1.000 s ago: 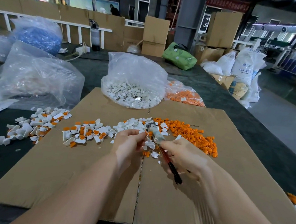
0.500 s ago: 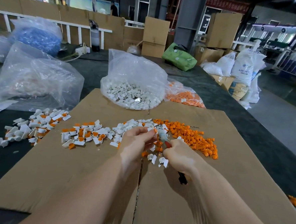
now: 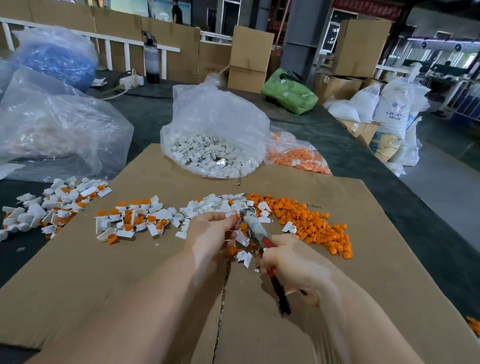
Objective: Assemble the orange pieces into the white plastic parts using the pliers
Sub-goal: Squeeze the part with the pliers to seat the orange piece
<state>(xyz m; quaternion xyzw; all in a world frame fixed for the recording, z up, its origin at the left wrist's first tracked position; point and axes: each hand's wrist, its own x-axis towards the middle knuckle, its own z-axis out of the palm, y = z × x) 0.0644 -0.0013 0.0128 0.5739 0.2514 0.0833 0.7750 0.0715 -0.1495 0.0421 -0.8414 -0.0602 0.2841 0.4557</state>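
- Broadly underfoot of everything, a dark worktop (image 3: 361, 150), overlaid with a flattened cardboard sheet (image 3: 109, 272) split by a seam down its middle.
- Then three clear plastic bags at the far edge of the cardboard: a big crumpled one (image 3: 54, 125) at left on the worktop, a bag of white plastic parts (image 3: 212, 154) in the centre, a smaller bag of orange pieces (image 3: 296, 157) just beside it at right.
- Spread across the cardboard, a loose orange pile (image 3: 315, 225) at right, touching a loose white pile (image 3: 217, 204) at centre.
- Further left, assembled white-and-orange pieces (image 3: 135, 220) on the cardboard, and another scatter of them (image 3: 52, 204) on the bare worktop.
- Nearer, the right hand (image 3: 292, 265), fingers curled round the red and black handles of the pliers (image 3: 254, 229); tool head pointing away, over the white pile.
- Just beside the tool head, the left hand (image 3: 210, 233), fingertips pinching a small piece (image 3: 237, 215) with orange showing; too small to make out further.
- Lastly, a few stray white bits (image 3: 244, 258) between the hands.
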